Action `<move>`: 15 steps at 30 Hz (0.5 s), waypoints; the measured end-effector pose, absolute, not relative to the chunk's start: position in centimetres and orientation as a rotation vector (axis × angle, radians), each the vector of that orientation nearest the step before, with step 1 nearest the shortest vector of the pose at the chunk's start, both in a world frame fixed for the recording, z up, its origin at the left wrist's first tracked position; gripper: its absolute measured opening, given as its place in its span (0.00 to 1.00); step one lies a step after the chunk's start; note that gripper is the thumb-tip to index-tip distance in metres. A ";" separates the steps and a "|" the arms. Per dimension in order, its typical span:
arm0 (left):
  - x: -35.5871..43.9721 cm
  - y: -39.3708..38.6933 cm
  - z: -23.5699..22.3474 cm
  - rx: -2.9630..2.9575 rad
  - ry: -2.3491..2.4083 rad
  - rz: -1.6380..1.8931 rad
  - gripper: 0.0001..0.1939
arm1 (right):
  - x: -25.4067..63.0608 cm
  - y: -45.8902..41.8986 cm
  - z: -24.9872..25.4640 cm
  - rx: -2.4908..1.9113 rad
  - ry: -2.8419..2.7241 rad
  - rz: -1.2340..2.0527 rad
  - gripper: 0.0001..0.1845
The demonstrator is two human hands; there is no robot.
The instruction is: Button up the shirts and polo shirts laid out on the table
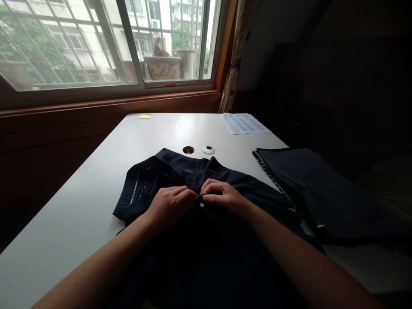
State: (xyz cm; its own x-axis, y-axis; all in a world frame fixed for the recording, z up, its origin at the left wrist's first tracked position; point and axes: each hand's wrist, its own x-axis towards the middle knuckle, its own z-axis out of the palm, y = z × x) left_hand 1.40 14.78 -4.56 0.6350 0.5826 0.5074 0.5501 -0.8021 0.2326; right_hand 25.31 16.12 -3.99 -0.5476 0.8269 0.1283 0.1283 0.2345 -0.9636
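A dark navy polo shirt (167, 171) lies front-up on the white table (83, 189), its collar toward the window. My left hand (170, 205) and my right hand (222, 195) meet at the shirt's button placket just below the collar. Both hands have their fingers curled and pinched on the placket fabric. A small pale button (202, 205) shows between the hands, just below my fingertips.
A second dark garment with a striped edge (309, 184) lies folded at the table's right side. A printed sheet of paper (244, 123) and a yellow sticky note (144, 116) lie at the far edge. A cable hole (188, 149) and its white cap (208, 149) sit beyond the collar.
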 end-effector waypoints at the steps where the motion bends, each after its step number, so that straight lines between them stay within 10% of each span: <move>1: 1.4 14.8 -4.6 2.791 0.968 0.895 0.08 | 25.3 16.1 -4.0 -0.878 -1.854 1.354 0.07; 15: 1.2 14.8 -4.8 2.780 0.991 0.910 0.06 | 25.7 16.3 -3.8 -0.915 -1.886 1.340 0.11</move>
